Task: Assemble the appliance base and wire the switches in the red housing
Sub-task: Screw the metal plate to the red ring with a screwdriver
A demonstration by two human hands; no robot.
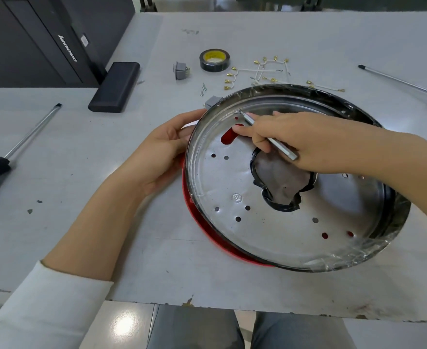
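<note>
The metal base plate (270,222) is gripped at its rim by the left hand (162,149); a screwdriver bit (267,136) is pinched by the right hand (295,142).

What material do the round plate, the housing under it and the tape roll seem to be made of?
Round plate: apparently bare metal, dull silver with reflections, punched holes, clear film at its rim.
Red housing: smooth and glossy, perhaps painted metal or plastic; only its edge shows.
Tape roll: shiny black, probably vinyl electrical tape, with a yellow core.

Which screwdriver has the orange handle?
The screwdriver at the table's far right edge. Its handle is orange, while the screwdriver on the left has a black and green handle.
</note>
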